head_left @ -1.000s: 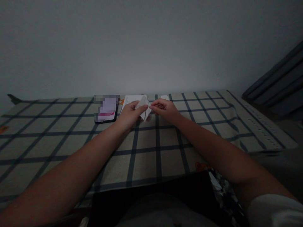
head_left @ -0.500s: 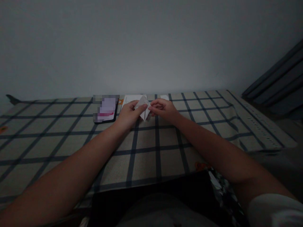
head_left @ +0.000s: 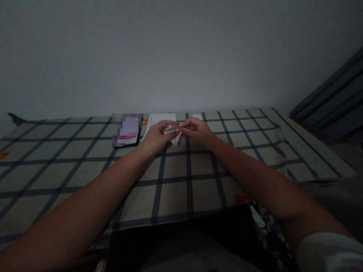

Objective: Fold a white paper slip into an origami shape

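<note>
Folded paper [head_left: 176, 140] shifted: white, creased, pointed below.

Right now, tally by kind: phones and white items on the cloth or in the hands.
Phone: 1
Folded paper: 1
Other white items: 2 (large sheet, small piece)
Total: 4

Left hand [head_left: 157, 135], right hand [head_left: 197, 129] both pinched, perhaps touching.
</note>
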`<state>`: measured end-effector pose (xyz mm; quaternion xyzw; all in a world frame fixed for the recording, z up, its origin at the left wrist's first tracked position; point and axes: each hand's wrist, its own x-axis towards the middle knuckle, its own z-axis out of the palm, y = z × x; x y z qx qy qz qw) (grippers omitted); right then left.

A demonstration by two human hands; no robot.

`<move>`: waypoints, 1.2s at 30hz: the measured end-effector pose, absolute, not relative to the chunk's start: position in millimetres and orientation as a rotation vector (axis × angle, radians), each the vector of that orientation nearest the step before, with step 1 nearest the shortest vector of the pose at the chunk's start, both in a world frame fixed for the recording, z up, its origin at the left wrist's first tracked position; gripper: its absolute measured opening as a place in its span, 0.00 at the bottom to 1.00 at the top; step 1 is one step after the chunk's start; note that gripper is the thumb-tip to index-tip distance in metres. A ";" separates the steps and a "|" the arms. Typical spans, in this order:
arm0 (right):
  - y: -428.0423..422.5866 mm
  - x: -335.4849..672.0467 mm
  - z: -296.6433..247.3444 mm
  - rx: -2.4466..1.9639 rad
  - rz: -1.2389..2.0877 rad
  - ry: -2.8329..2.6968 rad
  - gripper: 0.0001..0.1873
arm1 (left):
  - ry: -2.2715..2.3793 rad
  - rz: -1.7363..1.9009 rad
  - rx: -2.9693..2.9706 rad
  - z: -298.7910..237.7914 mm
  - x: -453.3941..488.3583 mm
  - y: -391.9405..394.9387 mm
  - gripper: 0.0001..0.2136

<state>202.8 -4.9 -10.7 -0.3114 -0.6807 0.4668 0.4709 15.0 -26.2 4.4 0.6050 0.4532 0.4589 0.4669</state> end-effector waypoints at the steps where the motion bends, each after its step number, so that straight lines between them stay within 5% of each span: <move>1: -4.7 202.8 -10.9 -0.772 1.138 -1.671 0.19 | 1.101 1.141 1.525 3.2 14.7 -24.8 0.21; 12: -5.3 203.2 -11.7 -0.788 1.047 -1.704 0.17 | 1.064 1.044 1.368 5.2 17.5 -26.9 0.35; 36: -5.2 200.0 -12.0 -0.665 1.209 -1.707 0.16 | 1.003 1.052 1.472 6.3 16.1 -28.7 0.36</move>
